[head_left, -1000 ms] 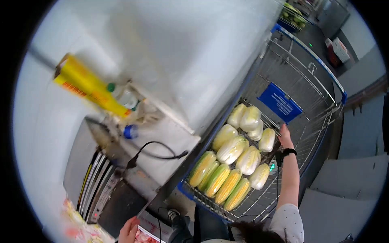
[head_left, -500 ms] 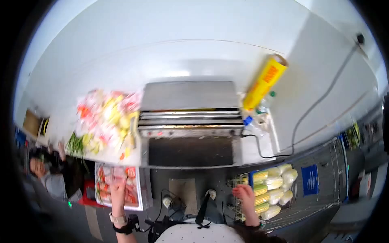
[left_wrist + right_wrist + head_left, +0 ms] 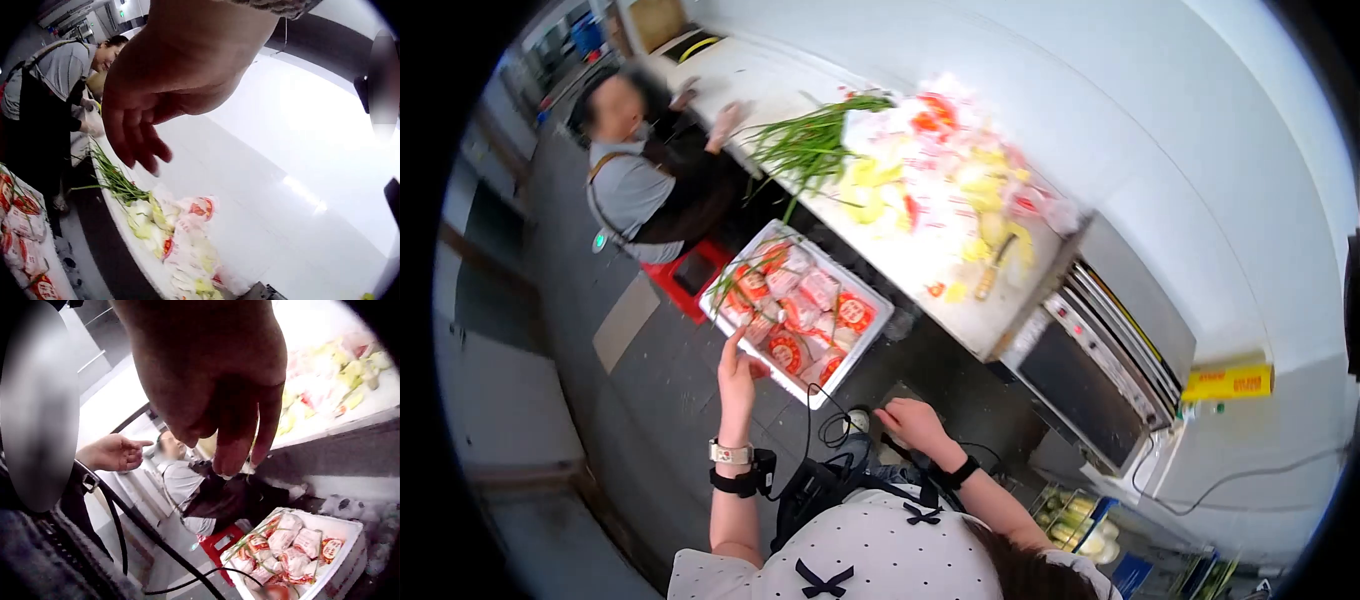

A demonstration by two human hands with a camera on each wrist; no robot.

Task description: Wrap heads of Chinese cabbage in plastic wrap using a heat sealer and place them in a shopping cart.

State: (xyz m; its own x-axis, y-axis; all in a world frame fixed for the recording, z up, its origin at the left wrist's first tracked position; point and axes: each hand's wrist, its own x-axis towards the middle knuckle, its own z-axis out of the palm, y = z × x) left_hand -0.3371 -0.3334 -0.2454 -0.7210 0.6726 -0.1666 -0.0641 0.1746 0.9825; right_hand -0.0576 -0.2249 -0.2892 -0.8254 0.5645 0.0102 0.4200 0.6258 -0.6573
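My left hand hovers by the near left corner of a white foam box, holding nothing. Packages in red-and-white printed plastic fill the box, with green stalks strewn over them. In the left wrist view the fingers of that hand hang loosely bent. My right hand, also holding nothing, is in front of my body, to the right of the box. Its fingers droop, relaxed, in the right wrist view, where the same box appears below.
Another person sits at left on a red stool by the counter. Green stalks, leaf scraps, printed bags and a knife lie there. Beyond stand a wrapping machine and a cart of wrapped vegetables.
The head view has swung left from the cart to the foam box. My right hand has left the cart and come in front of my body. The left hand has moved to the box's side.
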